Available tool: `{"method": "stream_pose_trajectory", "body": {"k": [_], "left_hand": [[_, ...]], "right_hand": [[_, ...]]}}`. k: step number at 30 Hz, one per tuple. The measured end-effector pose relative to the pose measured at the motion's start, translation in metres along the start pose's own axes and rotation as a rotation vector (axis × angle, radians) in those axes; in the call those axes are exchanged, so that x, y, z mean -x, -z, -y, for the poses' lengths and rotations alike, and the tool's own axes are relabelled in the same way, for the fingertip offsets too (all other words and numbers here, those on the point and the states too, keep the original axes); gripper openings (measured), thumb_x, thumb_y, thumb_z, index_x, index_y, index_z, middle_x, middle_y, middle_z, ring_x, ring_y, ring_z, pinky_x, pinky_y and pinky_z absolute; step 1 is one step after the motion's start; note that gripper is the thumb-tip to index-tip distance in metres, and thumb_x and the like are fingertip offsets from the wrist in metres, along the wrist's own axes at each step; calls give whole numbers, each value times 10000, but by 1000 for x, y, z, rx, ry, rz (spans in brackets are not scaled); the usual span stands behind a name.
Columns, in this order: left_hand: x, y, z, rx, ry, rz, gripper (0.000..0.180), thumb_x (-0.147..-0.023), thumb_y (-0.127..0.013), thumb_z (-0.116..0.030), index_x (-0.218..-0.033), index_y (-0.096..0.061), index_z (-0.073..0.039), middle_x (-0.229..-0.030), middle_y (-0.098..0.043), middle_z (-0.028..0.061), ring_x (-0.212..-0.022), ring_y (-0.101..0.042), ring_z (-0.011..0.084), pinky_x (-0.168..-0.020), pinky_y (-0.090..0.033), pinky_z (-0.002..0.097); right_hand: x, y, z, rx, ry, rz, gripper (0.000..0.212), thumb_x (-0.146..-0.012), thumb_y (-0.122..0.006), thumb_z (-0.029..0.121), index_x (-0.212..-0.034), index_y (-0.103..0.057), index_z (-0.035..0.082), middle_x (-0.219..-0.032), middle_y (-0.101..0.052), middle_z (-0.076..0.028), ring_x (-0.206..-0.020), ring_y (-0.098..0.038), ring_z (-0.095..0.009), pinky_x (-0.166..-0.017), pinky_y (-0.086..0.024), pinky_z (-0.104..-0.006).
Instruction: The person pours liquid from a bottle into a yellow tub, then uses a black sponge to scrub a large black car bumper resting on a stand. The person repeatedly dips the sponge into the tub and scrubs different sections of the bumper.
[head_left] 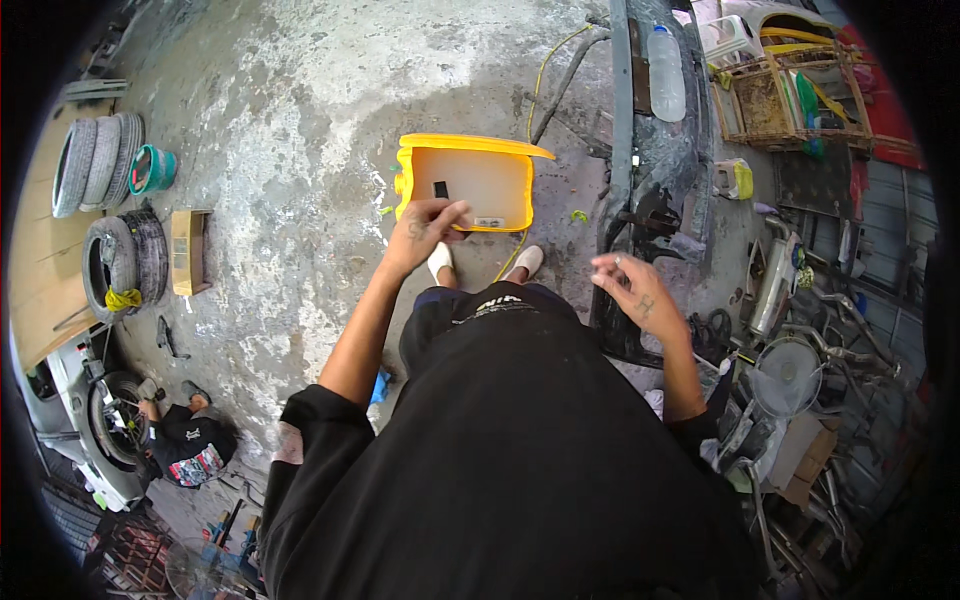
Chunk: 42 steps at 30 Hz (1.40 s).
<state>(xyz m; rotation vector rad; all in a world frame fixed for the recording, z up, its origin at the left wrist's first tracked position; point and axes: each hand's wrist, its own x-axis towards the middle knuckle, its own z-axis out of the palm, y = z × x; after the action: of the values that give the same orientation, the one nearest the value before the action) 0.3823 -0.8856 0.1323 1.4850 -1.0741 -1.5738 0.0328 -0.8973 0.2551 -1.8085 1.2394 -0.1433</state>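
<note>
On the floor just beyond my feet is a yellow box (403, 160) with a pale inside, its yellow lid (470, 144) raised at the far side. A small black piece (440, 188) and a small pale label-like piece (489, 223) show inside the box. Over the near left corner of the box hangs my left hand (425, 232), fingers curled in; what they hold, if anything, is hidden. My right hand (637, 292) is raised apart from the box, near a dark metal frame, its fingers loosely bent with a gap to the thumb and nothing between them.
The long metal frame (620, 130) runs along the right, with a plastic bottle (666, 75) on it. Tyres (125, 260), a green bucket (152, 169) and a cardboard box (188, 252) stand left. A person (190, 440) crouches by a car wheel. Metal pipes and a fan (788, 375) crowd the right.
</note>
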Motion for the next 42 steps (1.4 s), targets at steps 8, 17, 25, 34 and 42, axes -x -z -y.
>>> {"method": "stream_pose_trajectory", "body": {"k": [8, 17, 25, 34, 42], "left_hand": [[-63, 48, 202, -285, 294, -84, 341, -949, -652, -270, -921, -721, 63, -775, -736, 120, -600, -710, 165, -542, -563, 320], [-173, 4, 313, -568, 153, -110, 352, -870, -712, -262, -1045, -693, 43, -870, -740, 207, -831, -733, 348, -784, -584, 426], [-309, -10, 418, -659, 176, -73, 536, -893, -692, -200, -1377, -533, -34, -1319, -620, 286, -1176, -617, 454, -992, -501, 496], [-395, -28, 468, -1036, -130, 31, 528, -899, -669, -171, -1398, -544, -53, -1383, -581, 232, -1326, -491, 392, -1118, -395, 455], [-368, -13, 504, -983, -72, 109, 456, -923, -674, -182, -1350, -586, -49, -1333, -614, 202, -1264, -539, 349, -1078, -433, 432]], "right_hand": [[17, -84, -99, -171, -328, -204, 240, -926, -727, 212, -911, -703, -27, -694, -664, -67, -617, -582, -127, -601, -469, -303], [-66, -160, -170, -374, -445, -216, 265, -931, -724, 261, -894, -698, 0, -696, -650, -147, -632, -636, -203, -615, -482, -358], [-268, -282, -294, -227, -128, -236, 426, -902, -734, 317, -1183, -684, 1, -1168, -665, -200, -1157, -605, -370, -1015, -474, -431], [-394, -343, -410, 72, -322, -216, 628, -881, -699, 265, -1442, -497, 69, -1400, -568, -248, -1215, -604, -425, -1067, -462, -505], [-393, -365, -423, 147, -532, 396, 679, -923, -670, 354, -1527, -428, 161, -1548, -461, -166, -1415, -439, -354, -1174, -349, -449]]}}
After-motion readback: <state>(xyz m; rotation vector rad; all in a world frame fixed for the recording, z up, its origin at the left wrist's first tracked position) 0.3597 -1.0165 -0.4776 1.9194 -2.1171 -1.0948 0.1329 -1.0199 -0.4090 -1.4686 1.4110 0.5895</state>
